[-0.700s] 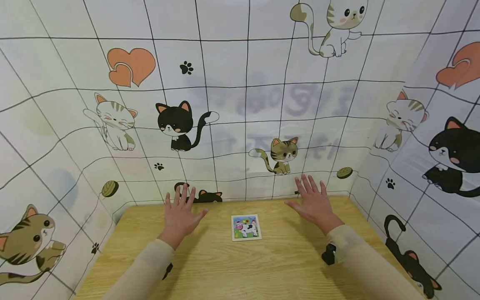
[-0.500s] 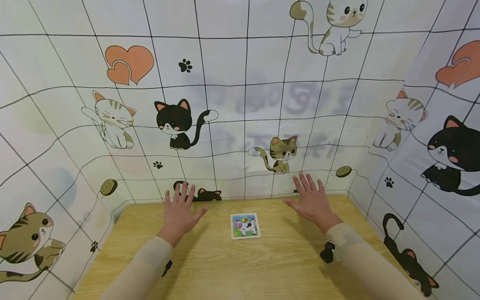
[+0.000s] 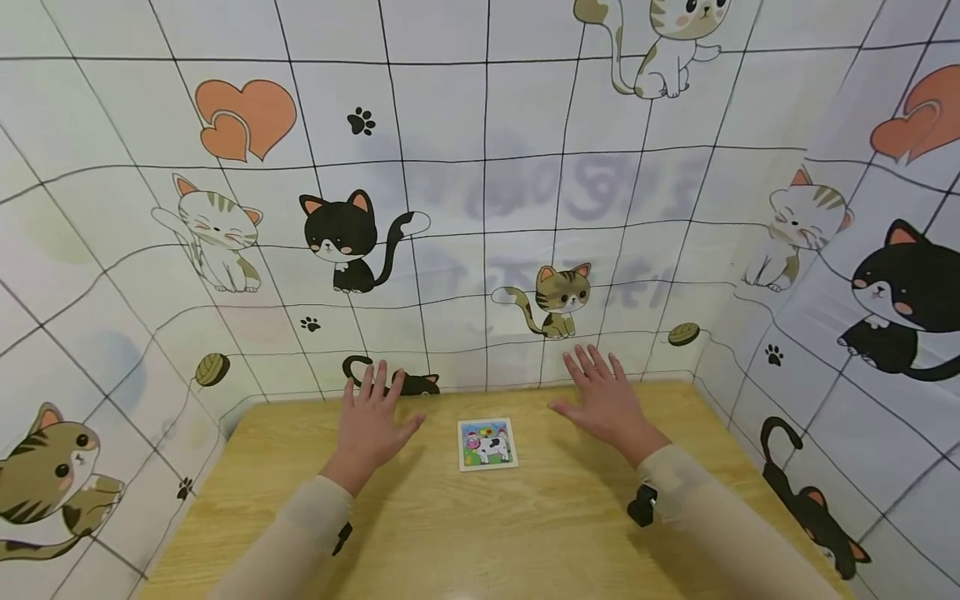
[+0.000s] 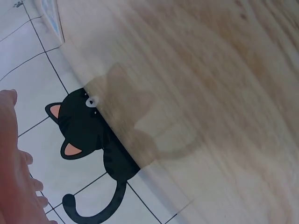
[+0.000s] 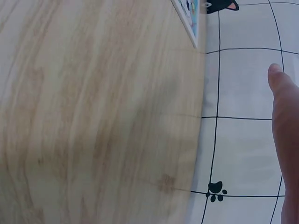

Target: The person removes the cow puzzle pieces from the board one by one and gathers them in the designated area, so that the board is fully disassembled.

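– What's nearest you?
– Your 2 sleeves point(image 3: 292, 525), reaching over the table point(image 3: 480, 542).
– And the card point(image 3: 487, 445)?
– It lies flat on the table, cow picture up, between your left hand point(image 3: 372, 429) and your right hand point(image 3: 604, 405), apart from both.
– How are your hands?
– Both wide, fingers spread, holding nothing.
– Farthest from you?
– The cat-print wall point(image 3: 450, 192), beyond the table's far edge.

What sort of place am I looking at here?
Probably a small screened-off work booth, though I can't be sure. White sheeting printed with cartoon cats encloses the back and both sides of a wood-look table, where a cow picture lies.
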### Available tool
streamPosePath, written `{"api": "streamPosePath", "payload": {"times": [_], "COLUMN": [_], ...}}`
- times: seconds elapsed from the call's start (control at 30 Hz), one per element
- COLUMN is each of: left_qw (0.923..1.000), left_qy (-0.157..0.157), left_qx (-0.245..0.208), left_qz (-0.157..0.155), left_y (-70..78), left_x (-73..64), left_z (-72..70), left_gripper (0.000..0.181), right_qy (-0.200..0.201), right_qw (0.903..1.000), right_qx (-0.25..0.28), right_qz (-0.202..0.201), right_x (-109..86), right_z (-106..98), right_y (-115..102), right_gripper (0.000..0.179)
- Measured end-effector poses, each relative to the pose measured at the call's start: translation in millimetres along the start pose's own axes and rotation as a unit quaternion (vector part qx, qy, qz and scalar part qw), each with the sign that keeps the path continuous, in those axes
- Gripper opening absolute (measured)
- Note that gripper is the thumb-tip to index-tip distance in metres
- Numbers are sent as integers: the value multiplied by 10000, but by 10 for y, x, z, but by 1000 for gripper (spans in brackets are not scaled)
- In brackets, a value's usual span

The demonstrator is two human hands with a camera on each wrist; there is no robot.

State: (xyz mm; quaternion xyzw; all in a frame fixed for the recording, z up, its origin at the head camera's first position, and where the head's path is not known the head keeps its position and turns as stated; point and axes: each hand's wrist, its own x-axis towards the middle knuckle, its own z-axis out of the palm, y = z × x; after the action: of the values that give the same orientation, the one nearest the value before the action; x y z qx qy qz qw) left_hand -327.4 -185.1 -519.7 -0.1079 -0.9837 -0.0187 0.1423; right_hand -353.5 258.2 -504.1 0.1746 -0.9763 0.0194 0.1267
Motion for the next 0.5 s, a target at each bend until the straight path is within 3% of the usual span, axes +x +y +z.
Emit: {"api": "streamPosePath", "payload": {"times": [0.5], "left_qw": [9986], "left_qy": [-204], "left_qx": [-388], "left_qz": [307], "left_y": [224], "left_x": [-41], "left_z": [93], "left_gripper": [94], "right_qy": [71], "right_qw": [9977], "right_qx": [352], "right_qz": [-578], "right_x": [-8], "right_z": [90], "right_y": [-313], "right_gripper": [97]}}
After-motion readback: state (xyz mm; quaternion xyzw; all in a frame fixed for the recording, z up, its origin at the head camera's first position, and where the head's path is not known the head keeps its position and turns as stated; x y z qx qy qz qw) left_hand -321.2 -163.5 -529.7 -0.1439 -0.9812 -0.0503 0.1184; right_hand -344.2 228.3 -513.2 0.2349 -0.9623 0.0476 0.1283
